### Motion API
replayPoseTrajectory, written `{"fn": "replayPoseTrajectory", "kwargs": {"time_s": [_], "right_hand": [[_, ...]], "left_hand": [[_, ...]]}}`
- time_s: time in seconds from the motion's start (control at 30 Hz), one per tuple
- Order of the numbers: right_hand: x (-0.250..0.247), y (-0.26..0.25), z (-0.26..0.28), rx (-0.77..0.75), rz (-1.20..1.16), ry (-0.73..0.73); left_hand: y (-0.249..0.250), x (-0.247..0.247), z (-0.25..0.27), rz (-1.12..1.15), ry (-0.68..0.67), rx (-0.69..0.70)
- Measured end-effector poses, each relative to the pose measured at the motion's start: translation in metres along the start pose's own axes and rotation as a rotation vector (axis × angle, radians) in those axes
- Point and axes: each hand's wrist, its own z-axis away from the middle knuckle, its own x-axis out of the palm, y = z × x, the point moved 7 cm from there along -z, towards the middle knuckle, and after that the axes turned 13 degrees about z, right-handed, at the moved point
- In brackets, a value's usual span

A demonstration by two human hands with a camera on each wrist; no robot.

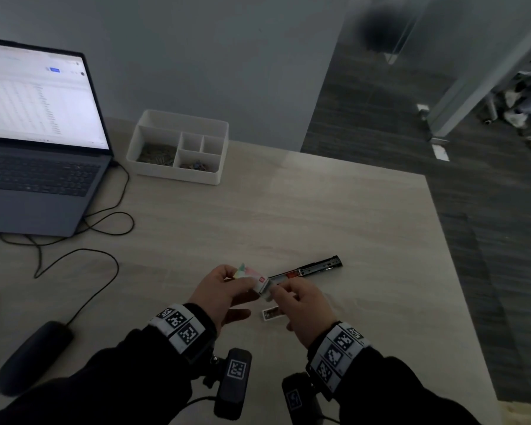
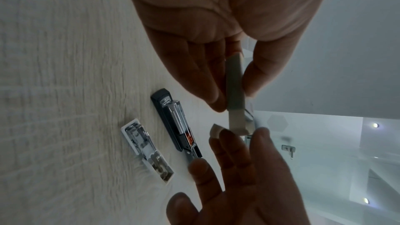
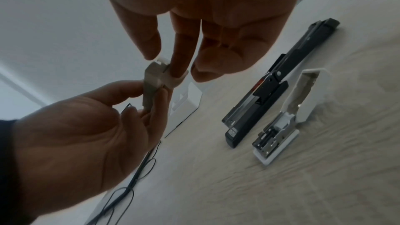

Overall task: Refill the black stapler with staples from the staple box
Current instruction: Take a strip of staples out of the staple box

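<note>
A pale wood-grain surface (image 1: 304, 210) stands against a grey wall, with dark flooring off to the right. Nearest the person, both hands are raised just above it. The left hand (image 1: 224, 291) pinches the staple box (image 1: 252, 276) between thumb and fingers (image 2: 207, 91), gripping its narrow sides. The right hand (image 1: 304, 305) meets the box's open end, its thumb and forefinger pinching the end flap (image 3: 171, 78), while its other fingers (image 3: 216, 64) curl loosely beneath.

Under the right hand lies a small white stapler (image 3: 279, 131), opened out flat. Just beyond it lies the black stapler (image 1: 311, 268), also opened, its metal staple channel exposed with an orange part showing midway; neither hand touches it.

Farther back, a white divided organiser tray (image 1: 178, 147) holds small items in two compartments. To its left sits an open laptop (image 1: 37, 133) with a lit screen, a black cable (image 1: 105, 222) looping across the surface from it.
</note>
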Motion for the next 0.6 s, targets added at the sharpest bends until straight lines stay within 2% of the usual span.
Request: {"fn": "replayPoseTrajectory", "kwargs": {"time_s": [0.07, 0.2, 0.6], "right_hand": [[-0.0016, 0.0001, 0.0017, 0.097, -0.07, 0.001], [-0.0041, -0.0004, 0.0039, 0.182, -0.082, -0.013], [0.0041, 0.0043, 0.0064, 0.244, -0.297, -0.077]], "left_hand": [[-0.0006, 0.0006, 0.0005, -0.033, 0.003, 0.008], [-0.0019, 0.0004, 0.0017, -0.044, 0.019, 0.013], [-0.0043, 0.0012, 0.0034, -0.025, -0.034, 0.05]]}}
